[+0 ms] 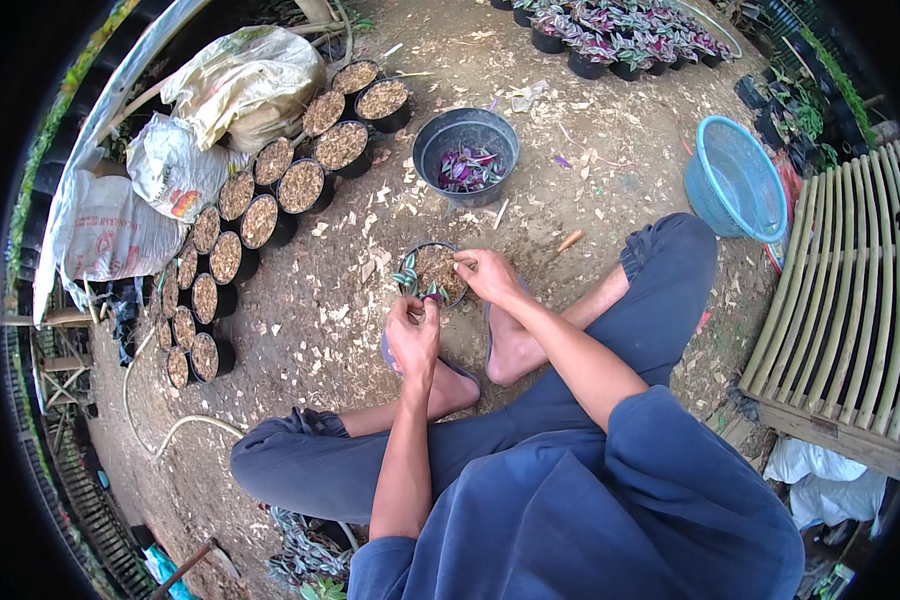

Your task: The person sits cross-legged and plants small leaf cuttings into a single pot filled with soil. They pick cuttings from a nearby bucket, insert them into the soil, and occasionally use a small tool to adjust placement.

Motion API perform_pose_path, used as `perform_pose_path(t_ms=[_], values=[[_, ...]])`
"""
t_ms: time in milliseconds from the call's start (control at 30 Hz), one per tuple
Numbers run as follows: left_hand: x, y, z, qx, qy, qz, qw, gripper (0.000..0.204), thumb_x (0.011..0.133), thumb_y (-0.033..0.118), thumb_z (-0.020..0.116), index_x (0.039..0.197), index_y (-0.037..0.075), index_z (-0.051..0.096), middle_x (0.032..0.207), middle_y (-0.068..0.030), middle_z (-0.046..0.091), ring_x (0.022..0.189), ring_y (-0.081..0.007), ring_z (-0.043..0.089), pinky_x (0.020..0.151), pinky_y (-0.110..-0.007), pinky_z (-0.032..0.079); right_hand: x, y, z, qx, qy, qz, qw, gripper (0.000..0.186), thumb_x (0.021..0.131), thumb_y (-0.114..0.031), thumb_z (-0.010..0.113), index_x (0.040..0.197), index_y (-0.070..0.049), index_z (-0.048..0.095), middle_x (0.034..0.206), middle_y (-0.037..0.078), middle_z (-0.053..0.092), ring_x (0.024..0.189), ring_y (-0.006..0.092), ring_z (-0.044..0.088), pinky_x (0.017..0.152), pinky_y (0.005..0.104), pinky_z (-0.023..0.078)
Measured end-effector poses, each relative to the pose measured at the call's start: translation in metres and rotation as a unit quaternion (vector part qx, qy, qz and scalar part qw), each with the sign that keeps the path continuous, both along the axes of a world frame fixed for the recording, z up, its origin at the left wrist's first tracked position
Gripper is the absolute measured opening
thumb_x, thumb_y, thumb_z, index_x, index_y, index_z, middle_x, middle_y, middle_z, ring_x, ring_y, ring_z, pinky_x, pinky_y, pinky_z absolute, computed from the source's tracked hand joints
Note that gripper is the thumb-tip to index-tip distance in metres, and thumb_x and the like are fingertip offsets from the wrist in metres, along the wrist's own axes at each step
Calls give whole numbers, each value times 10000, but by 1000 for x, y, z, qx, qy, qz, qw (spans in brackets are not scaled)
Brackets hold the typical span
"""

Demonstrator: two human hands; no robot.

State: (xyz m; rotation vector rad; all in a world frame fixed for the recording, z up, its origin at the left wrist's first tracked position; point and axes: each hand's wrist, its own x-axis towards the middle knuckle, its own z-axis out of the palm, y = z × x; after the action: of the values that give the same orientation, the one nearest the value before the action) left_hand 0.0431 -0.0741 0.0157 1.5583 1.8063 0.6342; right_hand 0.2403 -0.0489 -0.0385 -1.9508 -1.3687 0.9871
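Note:
A small black pot point(437, 246) filled with brown planting mix stands on the ground between my feet. Striped green-and-silver leaves point(407, 275) of a cutting show at its left edge. My left hand point(413, 328) is at the pot's near side, fingers pinched on a purple-leaved cutting point(434, 294). Over the pot's right side, my right hand point(488, 276) has its thumb and fingertips together at the mix; whatever they hold is too small to make out. Just beyond is a larger black bucket point(467, 135) with purple cuttings point(470, 168) inside.
Several black pots of mix point(301, 187) stand in rows at the left, beside white sacks point(120, 228). Potted purple plants point(620, 40) fill the far right. A blue basin point(735, 180) and a bamboo bench point(840, 290) are at the right. A pale hose point(160, 450) curves at left.

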Motion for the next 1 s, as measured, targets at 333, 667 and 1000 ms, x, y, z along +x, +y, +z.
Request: perform_pose_path(t_ms=[333,667,1000], values=[[31,49,20,34,-246,-57,967,912,1008,287,769,1676,8,216,1062,-171,741,891,-220,704,853,-360,586,111,8,-15,-145,-160,-18,976,250,941,-234,724,1167,-196,825,1122,202,787,1058,319,766,919,453,610],[34,83,33,15,-136,-102,985,317,1097,260,612,1016,-15,746,772,-85,715,665,-160,633,648,-360,513,188,-7,-74,-263,-390,16,882,447,1002,-204,640,1448,-217,661,1606,79,538,1579,303,369,1197,580,373],[16,97,64,-48,-119,-192,973,431,1065,345,609,815,-6,642,688,-50,583,678,-155,515,633,-369,393,159,5,5,-285,-287,102,909,339,985,-263,719,1282,-107,763,1274,155,764,1197,346,720,1030,453,551]])
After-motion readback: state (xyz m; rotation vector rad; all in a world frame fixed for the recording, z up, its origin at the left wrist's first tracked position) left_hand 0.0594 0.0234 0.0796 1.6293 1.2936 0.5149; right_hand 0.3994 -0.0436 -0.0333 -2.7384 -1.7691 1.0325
